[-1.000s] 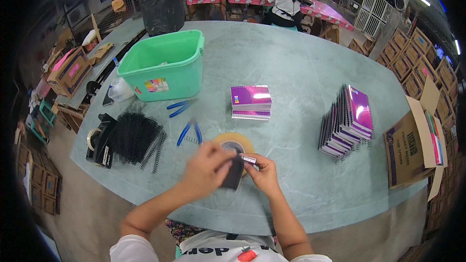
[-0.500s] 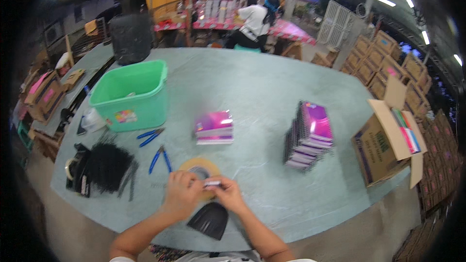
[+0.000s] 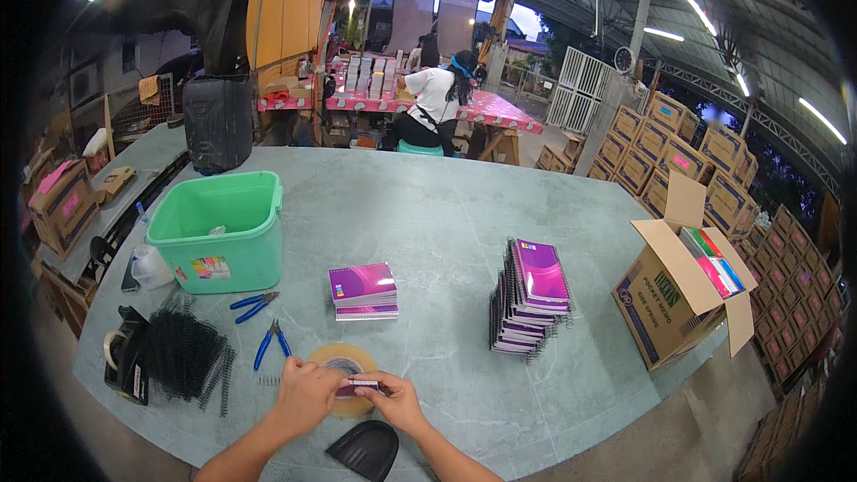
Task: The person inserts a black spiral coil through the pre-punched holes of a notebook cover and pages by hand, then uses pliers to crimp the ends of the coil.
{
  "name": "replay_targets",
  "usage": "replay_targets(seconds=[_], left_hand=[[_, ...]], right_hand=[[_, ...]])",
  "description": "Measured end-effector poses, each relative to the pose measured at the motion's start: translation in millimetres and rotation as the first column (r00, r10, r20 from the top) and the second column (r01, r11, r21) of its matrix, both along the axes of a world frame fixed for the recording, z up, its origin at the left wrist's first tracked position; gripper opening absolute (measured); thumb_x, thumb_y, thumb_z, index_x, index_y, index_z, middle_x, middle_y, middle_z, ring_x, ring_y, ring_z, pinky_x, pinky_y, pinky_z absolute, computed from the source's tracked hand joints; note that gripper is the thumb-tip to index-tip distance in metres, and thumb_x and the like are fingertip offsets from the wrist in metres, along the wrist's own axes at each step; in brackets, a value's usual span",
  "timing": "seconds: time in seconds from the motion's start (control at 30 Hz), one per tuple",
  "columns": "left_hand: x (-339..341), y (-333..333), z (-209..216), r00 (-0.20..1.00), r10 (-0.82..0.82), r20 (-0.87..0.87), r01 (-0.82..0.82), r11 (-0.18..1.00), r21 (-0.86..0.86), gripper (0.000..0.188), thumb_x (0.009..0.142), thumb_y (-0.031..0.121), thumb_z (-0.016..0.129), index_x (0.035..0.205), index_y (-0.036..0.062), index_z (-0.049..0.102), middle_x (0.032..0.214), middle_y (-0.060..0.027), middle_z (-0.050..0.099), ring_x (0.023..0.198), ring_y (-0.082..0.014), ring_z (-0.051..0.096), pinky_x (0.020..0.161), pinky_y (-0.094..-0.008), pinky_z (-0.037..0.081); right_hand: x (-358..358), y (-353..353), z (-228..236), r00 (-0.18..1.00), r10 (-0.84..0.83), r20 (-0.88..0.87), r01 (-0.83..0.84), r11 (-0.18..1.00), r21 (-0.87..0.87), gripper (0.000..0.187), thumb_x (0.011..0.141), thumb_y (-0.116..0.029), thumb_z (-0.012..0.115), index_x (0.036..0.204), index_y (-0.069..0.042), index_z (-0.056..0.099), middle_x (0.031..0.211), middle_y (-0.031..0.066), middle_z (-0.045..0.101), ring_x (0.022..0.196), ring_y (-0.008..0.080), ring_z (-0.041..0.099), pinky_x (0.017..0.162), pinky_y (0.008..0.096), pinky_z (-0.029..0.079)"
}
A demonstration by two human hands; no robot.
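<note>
Both my hands are together near the table's front, closed on a small purple notebook (image 3: 361, 384) seen edge-on. My left hand (image 3: 305, 394) grips its left end, and my right hand (image 3: 395, 403) pinches its right end. A short dark spiral coil (image 3: 269, 380) shows at the left of my left hand; whether I hold it is unclear. Under my hands lies a wide roll of clear yellowish tape (image 3: 355, 407). A dark, rounded flat piece (image 3: 368, 448) lies just nearer to me. Beyond my hands sits a short stack of purple notebooks (image 3: 362, 286) without visible coils.
Blue-handled pliers (image 3: 264, 353) and cutters (image 3: 253, 304) lie left, near a heap of black spiral coils (image 3: 183, 348), a black tape dispenser (image 3: 129, 357) and a green bin (image 3: 232, 259). Coil-bound notebooks (image 3: 536, 299) and an open carton (image 3: 665, 312) stand right. A person (image 3: 437, 98) sits beyond.
The view has tilted up and shifted to the right, so table things appear lower and farther left. Both hands still hold the small notebook over the tape roll.
</note>
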State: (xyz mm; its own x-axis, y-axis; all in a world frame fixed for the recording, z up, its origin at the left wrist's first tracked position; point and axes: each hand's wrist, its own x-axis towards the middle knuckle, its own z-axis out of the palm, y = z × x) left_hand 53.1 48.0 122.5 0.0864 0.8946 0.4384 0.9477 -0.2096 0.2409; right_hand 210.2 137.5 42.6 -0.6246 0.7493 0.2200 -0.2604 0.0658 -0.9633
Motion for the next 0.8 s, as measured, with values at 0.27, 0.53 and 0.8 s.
replay_targets(seconds=[0.27,0.53,0.8], left_hand=[[11,-2,12,1.0,-0.02,-0.02,0.022,0.994,0.104,0.018,0.078,0.022,0.066,0.086,0.0079,0.06,0.083,-0.0066,0.058,0.082,-0.025,0.054,0.074,-0.0394,0.036],[-5,-12,20,0.987,-0.031,-0.158,0.02,0.997,-0.072,0.024,0.078,0.025,0.065,0.092,0.0078,0.058,0.095,-0.0078,0.056,0.088,-0.023,0.053,0.076,-0.0393,0.036],[-7,-13,9,0.991,-0.032,-0.133,0.032,0.999,-0.003,0.023,0.076,0.023,0.066,0.093,0.0091,0.058,0.091,-0.0067,0.055,0.09,-0.0236,0.053,0.077,-0.0394,0.036]], right_hand=[[-2,-9,2,0.997,-0.042,-0.065,0.046,0.998,0.048,0.021,0.085,0.0,0.064,0.106,0.002,0.061,0.106,0.0096,0.065,0.097,0.0134,0.06,0.084,0.0258,0.048],[-10,-17,8,0.992,-0.087,-0.092,0.081,0.994,-0.07,0.028,0.084,0.002,0.063,0.111,0.003,0.056,0.108,0.0136,0.064,0.103,0.0158,0.058,0.089,0.0276,0.047],[-10,-17,13,0.995,0.003,-0.102,-0.006,1.0,-0.029,0.023,0.085,-0.002,0.063,0.108,0.0,0.063,0.112,0.01,0.064,0.102,0.0165,0.06,0.091,0.0284,0.046]])
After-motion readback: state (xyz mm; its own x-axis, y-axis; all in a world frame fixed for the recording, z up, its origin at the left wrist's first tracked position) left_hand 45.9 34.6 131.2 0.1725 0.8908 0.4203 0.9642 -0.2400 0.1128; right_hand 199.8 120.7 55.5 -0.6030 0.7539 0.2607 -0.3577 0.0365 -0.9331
